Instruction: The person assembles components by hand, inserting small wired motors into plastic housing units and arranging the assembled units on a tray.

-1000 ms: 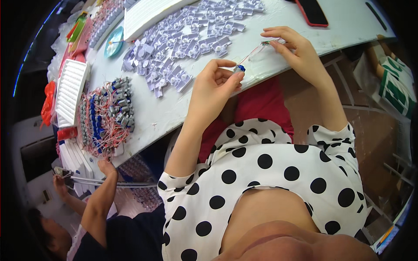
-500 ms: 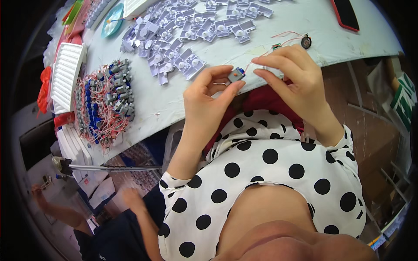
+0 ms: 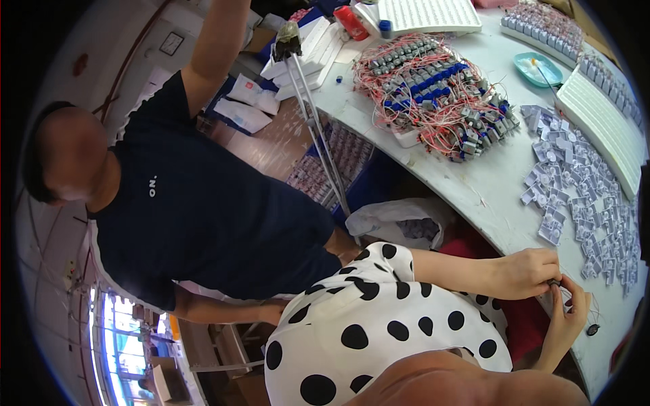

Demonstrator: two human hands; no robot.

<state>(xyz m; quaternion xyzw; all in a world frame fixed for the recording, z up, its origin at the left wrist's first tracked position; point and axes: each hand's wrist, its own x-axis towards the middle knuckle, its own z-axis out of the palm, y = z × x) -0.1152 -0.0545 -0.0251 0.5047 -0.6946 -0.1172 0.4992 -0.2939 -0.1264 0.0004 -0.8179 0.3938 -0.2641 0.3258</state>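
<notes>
At the table's front edge, on the right of the view, my two hands meet over a small motor (image 3: pixel 553 282), of which only a dark bit shows. My left hand (image 3: pixel 525 273) is closed, its fingertips pinching the motor. My right hand (image 3: pixel 570 314) comes up from below, thumb and forefinger pressed against the motor's other side; any wire between them is too small to make out. Beside the right hand a small round black speaker (image 3: pixel 593 329) with thin wires lies on the table.
A heap of wired motors (image 3: pixel 440 91) covers the table's far left part. Pale plastic housings (image 3: pixel 589 203) spread along the right, near a white ribbed tray (image 3: pixel 599 122) and a turquoise dish (image 3: pixel 538 70). A person in dark clothes (image 3: pixel 223 216) stands close on my left, one arm raised.
The view has swung left, bringing the person and the motor heap fully in. My hands, earlier apart with the motor in the left and its wire in the right, now meet at the motor.
</notes>
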